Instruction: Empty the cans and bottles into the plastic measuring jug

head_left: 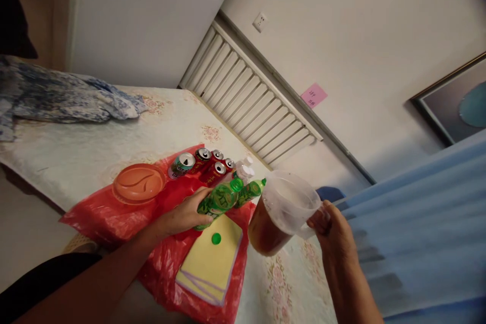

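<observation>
Left hand point(186, 215) is gripping the green bottle point(218, 201), fingers wrapped round it, while right hand point(334, 228) is holding the jug point(281, 217) by its handle; pouring step, needing the jug steadied.

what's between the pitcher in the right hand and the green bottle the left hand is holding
Nothing visible. The pitcher in the right hand hangs just right of the green bottle gripped by the left hand; only a second green bottle lies behind the gap.

The left hand point(185, 215) grips a green plastic bottle point(218, 201) lying on the red plastic sheet point(102, 212) by the table's near edge. The right hand point(336, 228) holds a clear plastic jug of brown liquid point(279, 217) by its handle, tilted, above yellow cloths point(212, 260) bearing a green bottle cap point(216, 238).
</observation>
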Tool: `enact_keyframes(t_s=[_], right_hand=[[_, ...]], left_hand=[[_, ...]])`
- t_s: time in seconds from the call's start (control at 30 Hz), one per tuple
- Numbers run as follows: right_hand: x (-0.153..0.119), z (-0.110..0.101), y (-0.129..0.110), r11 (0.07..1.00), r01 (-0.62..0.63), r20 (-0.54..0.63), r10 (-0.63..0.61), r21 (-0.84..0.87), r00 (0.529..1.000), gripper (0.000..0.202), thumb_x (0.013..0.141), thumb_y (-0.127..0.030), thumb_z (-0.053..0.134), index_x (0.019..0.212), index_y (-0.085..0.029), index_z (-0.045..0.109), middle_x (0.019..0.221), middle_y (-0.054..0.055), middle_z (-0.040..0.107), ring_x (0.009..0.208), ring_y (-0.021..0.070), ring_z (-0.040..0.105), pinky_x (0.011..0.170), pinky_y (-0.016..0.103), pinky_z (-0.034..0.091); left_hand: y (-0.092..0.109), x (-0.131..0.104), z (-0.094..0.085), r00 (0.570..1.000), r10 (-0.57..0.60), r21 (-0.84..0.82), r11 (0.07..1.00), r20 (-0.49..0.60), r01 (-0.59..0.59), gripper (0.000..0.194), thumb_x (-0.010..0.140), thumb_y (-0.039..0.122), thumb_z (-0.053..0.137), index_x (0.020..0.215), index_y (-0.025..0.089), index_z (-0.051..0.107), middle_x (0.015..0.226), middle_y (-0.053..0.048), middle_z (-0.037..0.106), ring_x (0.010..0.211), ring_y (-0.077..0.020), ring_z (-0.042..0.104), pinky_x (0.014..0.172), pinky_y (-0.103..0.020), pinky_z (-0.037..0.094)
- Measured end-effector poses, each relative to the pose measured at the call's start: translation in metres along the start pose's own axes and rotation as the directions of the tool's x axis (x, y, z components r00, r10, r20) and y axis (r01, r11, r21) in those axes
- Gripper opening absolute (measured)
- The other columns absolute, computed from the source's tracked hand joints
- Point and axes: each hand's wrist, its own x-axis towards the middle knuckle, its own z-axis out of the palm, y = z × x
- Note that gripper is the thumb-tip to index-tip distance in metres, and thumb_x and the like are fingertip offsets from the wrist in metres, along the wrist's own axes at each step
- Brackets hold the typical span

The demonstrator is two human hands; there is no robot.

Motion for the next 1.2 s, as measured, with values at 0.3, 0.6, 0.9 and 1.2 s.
enact_keyframes(t_s=[0.3, 0.6, 0.9, 1.2], right_hand=[[0.001, -0.009, 0.008, 0.994, -0.034, 0.111, 0.045, -0.101, 0.993, 0.052, 0.068, -0.052, 0.075, 0.046, -0.023, 0.038, 0.037, -0.010, 0.028, 0.036, 0.0065, 0.023, 0.039, 0.025, 0.033], [-0.007, 0.006, 0.005, 0.987, 0.001, 0.126, 0.019, -0.160, 0.992, 0.053, 0.071, -0.051, 0.075, 0.046, -0.023, 0.038, 0.039, -0.009, 0.028, 0.038, 0.0068, 0.025, 0.039, 0.023, 0.030], [0.000, 0.013, 0.009, 0.974, -0.036, 0.222, 0.087, -0.224, 0.971, 0.057, 0.075, -0.055, 0.073, 0.046, -0.022, 0.038, 0.040, -0.009, 0.029, 0.039, 0.0049, 0.018, 0.040, 0.022, 0.015], [0.006, 0.018, 0.010, 0.959, 0.003, 0.300, 0.085, -0.283, 0.950, 0.057, 0.083, -0.057, 0.067, 0.050, -0.022, 0.035, 0.042, -0.009, 0.027, 0.042, 0.0058, 0.016, 0.042, 0.024, 0.013]], left_hand=[[-0.007, 0.002, -0.003, 0.997, 0.029, 0.049, 0.998, -0.074, -0.026, 0.067, 0.062, 0.022, 0.059, 0.129, 0.020, 0.048, 0.126, -0.008, 0.061, 0.120, -0.0277, 0.057, 0.103, -0.037, 0.046], [-0.019, 0.004, -0.005, 0.994, -0.020, 0.027, 0.999, -0.110, 0.023, 0.069, 0.062, 0.022, 0.057, 0.129, 0.016, 0.047, 0.125, -0.010, 0.064, 0.117, -0.0291, 0.059, 0.097, -0.039, 0.049], [-0.012, 0.001, -0.006, 0.992, -0.054, 0.023, 0.998, -0.111, 0.057, 0.067, 0.060, 0.021, 0.056, 0.126, 0.015, 0.050, 0.117, -0.009, 0.067, 0.108, -0.0280, 0.062, 0.091, -0.037, 0.050], [-0.015, 0.002, -0.007, 0.991, -0.052, 0.011, 0.998, -0.120, 0.054, 0.068, 0.056, 0.019, 0.056, 0.124, 0.016, 0.052, 0.114, -0.009, 0.067, 0.104, -0.0277, 0.063, 0.086, -0.036, 0.051]])
